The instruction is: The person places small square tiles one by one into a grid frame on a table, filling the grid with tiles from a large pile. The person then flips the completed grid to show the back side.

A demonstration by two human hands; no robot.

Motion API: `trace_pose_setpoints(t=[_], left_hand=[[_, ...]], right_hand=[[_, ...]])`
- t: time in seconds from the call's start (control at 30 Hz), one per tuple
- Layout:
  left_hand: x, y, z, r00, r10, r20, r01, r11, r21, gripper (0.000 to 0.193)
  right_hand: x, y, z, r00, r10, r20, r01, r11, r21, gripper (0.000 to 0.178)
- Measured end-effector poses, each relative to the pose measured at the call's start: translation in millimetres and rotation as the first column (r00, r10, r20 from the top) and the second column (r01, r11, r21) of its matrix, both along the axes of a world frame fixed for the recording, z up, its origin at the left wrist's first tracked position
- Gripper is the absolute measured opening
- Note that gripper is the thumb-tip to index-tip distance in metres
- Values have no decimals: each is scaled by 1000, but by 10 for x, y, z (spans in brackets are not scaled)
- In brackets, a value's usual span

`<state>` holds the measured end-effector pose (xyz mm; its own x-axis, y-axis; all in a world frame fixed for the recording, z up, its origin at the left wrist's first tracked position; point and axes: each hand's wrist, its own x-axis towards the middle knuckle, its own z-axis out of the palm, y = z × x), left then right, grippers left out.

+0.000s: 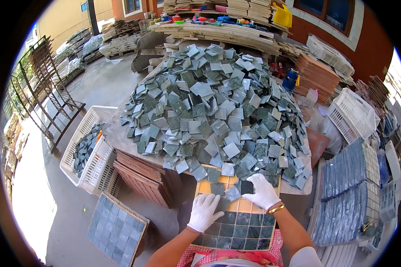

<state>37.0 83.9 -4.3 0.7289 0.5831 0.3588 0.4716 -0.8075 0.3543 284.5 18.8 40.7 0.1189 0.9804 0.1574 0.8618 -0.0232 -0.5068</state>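
A square wooden grid tray [238, 205] lies in front of me, its nearer rows filled with dark green stone tiles [227, 230]. My left hand [203, 212], in a white glove, rests over the tray's left side with a green tile [223, 204] between thumb and fingers. At the tray's right, my gloved right hand [263, 192] has thumb and fingers around the edges of a darker tile [247, 187]. Several loose tiles lie on the tray's far part, among them a lighter grey one [232, 193]. Just beyond rises a large heap of green-grey tiles [209, 111].
The heap covers a table [120, 129]. White crates [100, 162] with tile pieces stand left, beside stacked reddish boards [140, 178] and a filled tile panel [116, 229]. Wrapped tile stacks [347, 196] sit right. A metal cart [44, 98] and a blue jug [291, 80] are farther off.
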Motion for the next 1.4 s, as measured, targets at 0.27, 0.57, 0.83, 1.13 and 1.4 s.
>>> trace_pose_setpoints(t=[0.27, 0.57, 0.83, 1.13, 1.4], left_hand=[[161, 353, 89, 975, -181, 131, 199, 970, -139, 56], [-460, 147, -75, 782, 496, 377, 51, 552, -832, 51], [-1070, -359, -317, 813, 535, 228, -191, 616, -765, 51], [-879, -407, -36, 898, 387, 211, -175, 752, -635, 52], [-574, -294, 76, 982, 146, 122, -107, 955, -278, 55]], right_hand=[[-536, -545, -146, 976, -132, -171, 98, 976, -195, 56], [-1013, -225, -324, 983, -71, -169, 54, 993, -100, 53], [-951, -85, -530, 995, 32, -98, -35, 999, -29, 48], [-993, -28, -477, 997, -17, -80, 11, 997, -71, 46], [-885, 22, -317, 988, -101, -114, 65, 957, -284, 39]])
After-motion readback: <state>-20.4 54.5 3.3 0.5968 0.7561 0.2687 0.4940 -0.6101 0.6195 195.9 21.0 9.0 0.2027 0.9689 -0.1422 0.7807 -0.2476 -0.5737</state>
